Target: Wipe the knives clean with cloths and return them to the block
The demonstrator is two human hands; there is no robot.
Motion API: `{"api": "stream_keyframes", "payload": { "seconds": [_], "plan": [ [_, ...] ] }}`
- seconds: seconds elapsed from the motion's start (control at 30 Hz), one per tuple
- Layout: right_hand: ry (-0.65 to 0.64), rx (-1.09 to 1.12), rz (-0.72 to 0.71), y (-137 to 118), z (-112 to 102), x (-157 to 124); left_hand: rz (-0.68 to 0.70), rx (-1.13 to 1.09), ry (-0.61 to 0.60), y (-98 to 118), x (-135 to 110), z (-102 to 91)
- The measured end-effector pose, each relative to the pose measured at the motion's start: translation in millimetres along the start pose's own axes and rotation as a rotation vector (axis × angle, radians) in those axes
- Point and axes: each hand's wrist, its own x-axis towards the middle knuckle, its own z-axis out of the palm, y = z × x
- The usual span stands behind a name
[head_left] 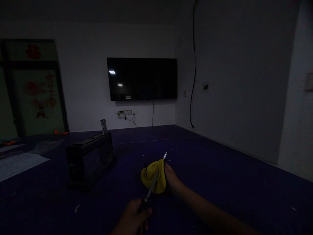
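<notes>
My left hand point(133, 217) is closed round the dark handle of a knife point(153, 182) low in the middle of the view. Its thin blade points up and away, tip just past a yellow cloth point(150, 174). My right hand point(171, 176) pinches that cloth against the blade, the arm coming in from the lower right. A black knife block point(89, 160) stands on the dark blue surface point(220, 176) to the left of the hands, with one grey handle point(103, 126) sticking up from its far end.
The room is dim. A dark wall-mounted screen point(143, 79) hangs ahead, with sockets and cables below it. Pale sheets point(17, 163) lie at the far left. A door with red decorations point(36, 88) stands at the left wall. Small white specks dot the surface.
</notes>
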Motion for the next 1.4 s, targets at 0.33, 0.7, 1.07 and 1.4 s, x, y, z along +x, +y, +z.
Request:
{"api": "stream_keyframes", "payload": {
  "seconds": [0.33,0.7,1.07,1.4],
  "plan": [
    [-0.04,-0.002,0.009,1,8,-10,0.001,-0.022,-0.02,3,-1,0.6],
    [-0.021,-0.003,0.032,3,11,-14,0.058,-0.047,-0.023,-2,1,-0.4],
    [0.007,0.062,0.073,0,9,-13,0.012,-0.05,-0.012,-1,3,0.7],
    [0.053,0.055,0.005,-9,-13,9,0.053,-0.03,-0.019,-5,5,0.2]
  ]
}}
